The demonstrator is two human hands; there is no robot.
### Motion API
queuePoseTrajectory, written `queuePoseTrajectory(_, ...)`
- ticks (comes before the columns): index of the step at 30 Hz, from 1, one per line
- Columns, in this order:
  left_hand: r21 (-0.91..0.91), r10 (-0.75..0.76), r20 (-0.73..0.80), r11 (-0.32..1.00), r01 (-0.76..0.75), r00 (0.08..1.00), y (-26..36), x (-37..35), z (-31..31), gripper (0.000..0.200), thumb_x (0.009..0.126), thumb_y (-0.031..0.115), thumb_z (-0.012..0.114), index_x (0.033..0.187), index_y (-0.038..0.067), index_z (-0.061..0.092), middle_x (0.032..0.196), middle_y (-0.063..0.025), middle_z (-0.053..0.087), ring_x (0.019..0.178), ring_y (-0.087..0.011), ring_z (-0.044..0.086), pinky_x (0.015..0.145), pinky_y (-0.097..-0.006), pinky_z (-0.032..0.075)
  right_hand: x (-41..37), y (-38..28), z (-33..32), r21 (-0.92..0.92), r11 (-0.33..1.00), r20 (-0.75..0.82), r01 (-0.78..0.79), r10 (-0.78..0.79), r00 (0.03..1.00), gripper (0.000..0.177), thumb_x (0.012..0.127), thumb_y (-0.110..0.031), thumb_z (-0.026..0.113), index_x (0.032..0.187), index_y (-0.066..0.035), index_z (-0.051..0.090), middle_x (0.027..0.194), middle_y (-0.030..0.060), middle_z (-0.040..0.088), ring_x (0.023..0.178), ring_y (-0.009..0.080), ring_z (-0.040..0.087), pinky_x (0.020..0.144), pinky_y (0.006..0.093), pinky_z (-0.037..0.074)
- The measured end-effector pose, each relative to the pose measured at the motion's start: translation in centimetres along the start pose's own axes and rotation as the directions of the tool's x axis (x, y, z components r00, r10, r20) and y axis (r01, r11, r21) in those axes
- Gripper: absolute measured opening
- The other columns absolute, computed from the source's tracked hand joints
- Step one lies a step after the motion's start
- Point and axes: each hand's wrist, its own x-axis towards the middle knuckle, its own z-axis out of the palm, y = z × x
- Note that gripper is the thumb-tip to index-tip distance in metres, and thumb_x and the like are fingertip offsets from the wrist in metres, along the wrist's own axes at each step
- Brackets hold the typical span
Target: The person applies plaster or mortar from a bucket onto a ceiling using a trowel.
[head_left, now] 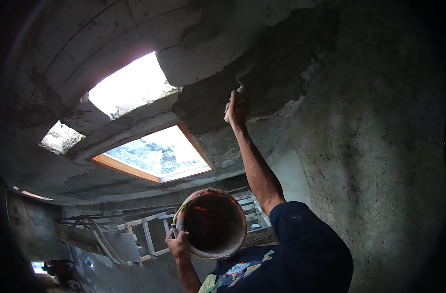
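My right hand (238, 108) is raised high, its fingers wrapped round the handle of a trowel (241, 90). The trowel's thin metal neck points up against a dark, damp-looking patch of plaster (276, 53); its blade blends into that patch and is hard to make out. Lower down, my left hand (178, 242) grips the rim of a round, mortar-stained bucket (210, 212) at its left side. The bucket is tilted so that its mouth faces me, with reddish marks on the dark inner wall. How much it contains is too dark to tell.
Left of my raised arm is a wood-framed window (101, 160), with a bright rough-edged opening (135, 88) and a smaller one (62, 136) beyond. Behind the bucket stands a wooden ladder-like frame (147, 237). A rough plastered wall (374, 161) rises on the right.
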Motion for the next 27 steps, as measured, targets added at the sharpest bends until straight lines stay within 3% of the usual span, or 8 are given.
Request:
queuePoseTrajectory(1,-0.001,-0.002,-0.006,1.0,0.002,1.0,-0.1,0.0,0.0,0.013,0.063,0.002,0.062,0.076,0.001,0.059,0.069,0.0021,0.053,0.062,-0.009,0.046,0.06,-0.024,0.037,0.6,1.2,0.7,0.001,1.0,-0.002,0.001,-0.001,1.0,0.033,0.089,-0.023,0.054,0.108,0.001,0.044,0.073,0.0108,0.053,0.05,0.0214,0.056,0.047,0.0348,0.047)
queuePoseTrajectory(3,0.027,0.011,0.013,1.0,-0.011,1.0,-0.9,0.4,-0.4,0.019,0.063,0.004,0.062,0.082,0.001,0.062,0.073,0.0005,0.059,0.063,-0.0099,0.051,0.06,-0.023,0.04,1.6,3.5,2.9,-0.715,0.6,-0.081,0.36,-0.582,0.809,0.043,0.09,-0.026,0.054,0.115,0.007,0.044,0.094,0.0229,0.058,0.081,0.0332,0.062,0.07,0.0383,0.052)
queuePoseTrajectory(5,0.038,-0.006,0.013,0.999,0.006,1.0,-1.1,0.6,-0.4,0.019,0.063,0.005,0.062,0.082,0.001,0.062,0.073,0.0008,0.059,0.063,-0.0096,0.05,0.06,-0.023,0.039,1.8,4.8,4.6,-0.737,0.627,-0.033,0.253,-0.408,0.912,0.052,0.09,-0.023,0.055,0.126,0.011,0.042,0.124,0.0348,0.045,0.114,0.0395,0.05,0.096,0.0394,0.043)
queuePoseTrajectory(10,0.037,-0.022,0.013,0.999,0.022,1.0,-0.7,0.5,0.4,0.012,0.062,0.002,0.063,0.074,0.001,0.059,0.068,0.0026,0.052,0.061,-0.0091,0.044,0.058,-0.0242,0.036,1.8,4.5,6.7,-0.964,-0.153,0.263,0.216,-0.472,0.841,0.044,0.093,-0.024,0.047,0.12,0.011,0.05,0.123,0.0325,0.048,0.111,0.0402,0.052,0.096,0.041,0.043)
queuePoseTrajectory(16,0.044,-0.056,0.028,0.998,0.055,0.998,-0.5,0.4,0.9,0.012,0.063,0.002,0.063,0.074,0.002,0.059,0.067,0.0026,0.053,0.06,-0.0083,0.044,0.057,-0.024,0.035,2.5,3.4,7.2,-0.873,-0.408,0.385,0.268,-0.238,0.892,0.049,0.094,-0.028,0.046,0.12,0.013,0.049,0.121,0.0321,0.05,0.11,0.0365,0.054,0.095,0.0384,0.044)
queuePoseTrajectory(23,0.037,-0.094,0.084,0.995,0.091,0.992,-1.0,0.6,1.1,0.023,0.062,0.005,0.063,0.085,0.0,0.062,0.076,-0.0004,0.06,0.066,-0.0103,0.051,0.063,-0.0233,0.04,2.8,4.4,7.2,-0.918,-0.351,0.31,0.182,-0.353,0.883,0.051,0.084,-0.023,0.062,0.126,0.001,0.048,0.124,0.0323,0.048,0.11,0.0396,0.054,0.092,0.0445,0.045)
queuePoseTrajectory(25,0.022,-0.089,0.086,0.996,0.088,0.992,-1.0,0.5,1.1,0.024,0.062,0.005,0.063,0.085,0.0,0.063,0.077,-0.0006,0.06,0.067,-0.0104,0.052,0.064,-0.0233,0.04,2.6,2.2,5.9,-0.879,0.442,0.17,0.18,-0.062,0.983,0.059,0.084,-0.028,0.063,0.13,0.003,0.042,0.126,0.0323,0.046,0.112,0.04,0.053,0.094,0.0459,0.044)
queuePoseTrajectory(27,0.01,-0.081,0.091,0.997,0.08,0.993,-0.9,0.6,1.2,0.024,0.062,0.005,0.063,0.085,0.0,0.063,0.077,-0.0008,0.06,0.067,-0.0104,0.052,0.064,-0.0234,0.041,3.9,9.3,7.1,-0.971,-0.118,0.205,0.206,0.023,0.979,0.085,0.079,-0.037,0.069,0.14,0.001,0.024,0.139,0.0283,0.034,0.127,0.0405,0.039,0.105,0.0513,0.032)
